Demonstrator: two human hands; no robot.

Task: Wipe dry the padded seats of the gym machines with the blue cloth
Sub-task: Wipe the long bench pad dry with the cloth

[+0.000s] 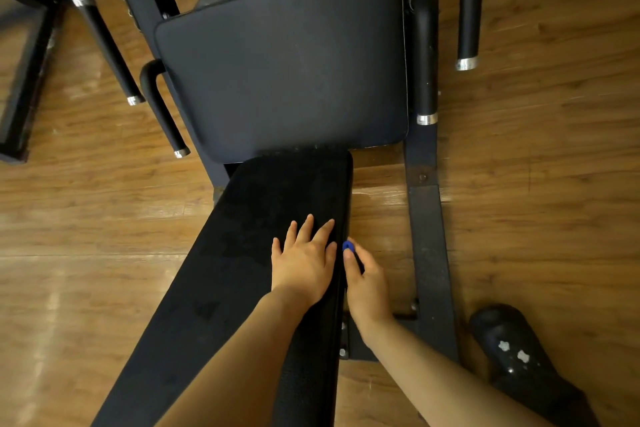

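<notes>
Wood-plank floor (104,218), glossy with glare patches, seen from above. Black gym machine frame (427,218) stands on it. Two black pads: a wide square pad (284,62) at top, and a long narrow seat (249,253) running from its lower edge down toward the camera. Seat surface shows faint darker blotches. Black handles (426,55) with silver end caps stick out on both sides of the square pad; more on the far left and far right.

Left hand (304,260) lies flat on the seat near its right edge, fingers straight and spread, palm down, holding nothing. Right hand (363,281) sits just beside it, off the seat's right edge, fingers curled round the cloth (348,247). Only a small blue bit of cloth shows, at the fingertips, touching the seat's side edge; the rest is hidden in the hand. The two hands are nearly touching. Both forearms are bare and come in from the bottom of the frame.

Black shoe (512,350) with small pale marks on it rests on the floor at lower right, beside the frame's base bar. Slight motion blur on the outer edges.
</notes>
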